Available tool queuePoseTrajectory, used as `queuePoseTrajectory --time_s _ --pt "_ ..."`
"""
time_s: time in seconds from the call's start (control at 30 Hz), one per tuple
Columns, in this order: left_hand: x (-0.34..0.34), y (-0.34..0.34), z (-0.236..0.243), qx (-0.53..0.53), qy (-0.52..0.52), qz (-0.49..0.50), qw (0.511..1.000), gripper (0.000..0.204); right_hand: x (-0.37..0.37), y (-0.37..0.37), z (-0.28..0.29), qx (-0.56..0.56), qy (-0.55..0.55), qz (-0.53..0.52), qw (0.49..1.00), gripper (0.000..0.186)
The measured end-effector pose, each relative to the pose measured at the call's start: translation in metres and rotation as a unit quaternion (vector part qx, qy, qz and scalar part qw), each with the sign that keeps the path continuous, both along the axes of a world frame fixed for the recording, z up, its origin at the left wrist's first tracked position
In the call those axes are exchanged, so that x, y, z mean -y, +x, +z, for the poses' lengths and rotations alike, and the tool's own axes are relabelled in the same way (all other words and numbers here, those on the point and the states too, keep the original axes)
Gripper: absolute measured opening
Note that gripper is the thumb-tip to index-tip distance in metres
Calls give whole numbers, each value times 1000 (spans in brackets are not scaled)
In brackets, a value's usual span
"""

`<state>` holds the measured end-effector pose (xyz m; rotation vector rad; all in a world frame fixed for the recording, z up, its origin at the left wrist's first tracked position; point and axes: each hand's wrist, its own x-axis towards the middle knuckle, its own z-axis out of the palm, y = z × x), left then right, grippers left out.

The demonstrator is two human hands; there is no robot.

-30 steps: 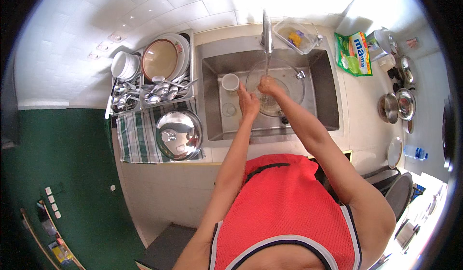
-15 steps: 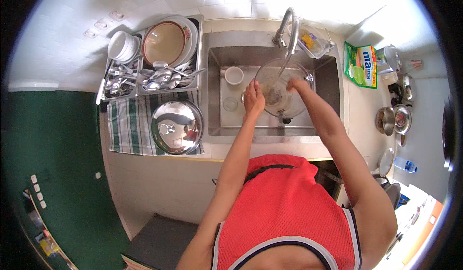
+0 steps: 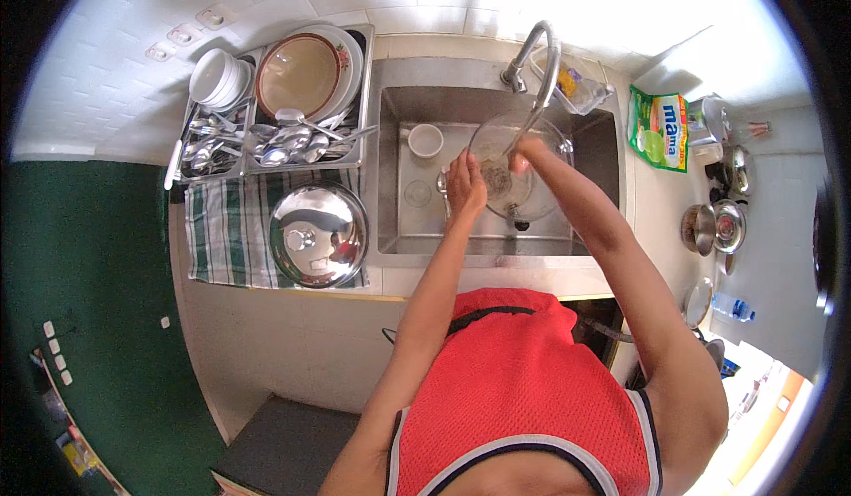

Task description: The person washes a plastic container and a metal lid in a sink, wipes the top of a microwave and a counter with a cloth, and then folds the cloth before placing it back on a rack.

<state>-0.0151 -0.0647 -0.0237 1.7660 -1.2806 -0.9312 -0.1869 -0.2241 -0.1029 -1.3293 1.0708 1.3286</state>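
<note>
My left hand (image 3: 465, 184) is closed on the left rim of a round clear glass piece (image 3: 550, 190), a bowl or lid, held over the sink (image 3: 434, 241). My right hand (image 3: 529, 154) is over the glass with its fingers curled and slightly blurred; whatever they hold is hidden. Above them curves the metal faucet (image 3: 551, 57), and a thin stream seems to fall from its spout onto the glass. A small black knob-like part (image 3: 522, 226) shows at the glass's near edge. In the sink stand a white cup (image 3: 425, 141) and a clear drinking glass (image 3: 417, 193), with a spoon (image 3: 442, 182) beside my left hand.
Left of the sink, a metal rack (image 3: 306, 166) holds plates, bowls and cutlery. A shiny domed lid (image 3: 319, 235) lies on a striped cloth (image 3: 213, 230). A plastic container (image 3: 585, 95) sits behind the sink. On the right are a green pouch (image 3: 658, 131) and metal pans (image 3: 698, 229).
My right hand has moved left and slightly inward across the glass. My left hand still grips its rim. The whole view has shifted slightly.
</note>
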Motion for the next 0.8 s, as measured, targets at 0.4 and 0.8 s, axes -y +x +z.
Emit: queuePoseTrajectory --time_s 0.4,0.8 --pt "0 5 -4 3 -14 -10 1000 51 -21 56 75 234 -467 -28 852 30" --pt "-1 5 -5 1 -24 1 1000 54 -35 38 70 315 -474 -133 811 35"
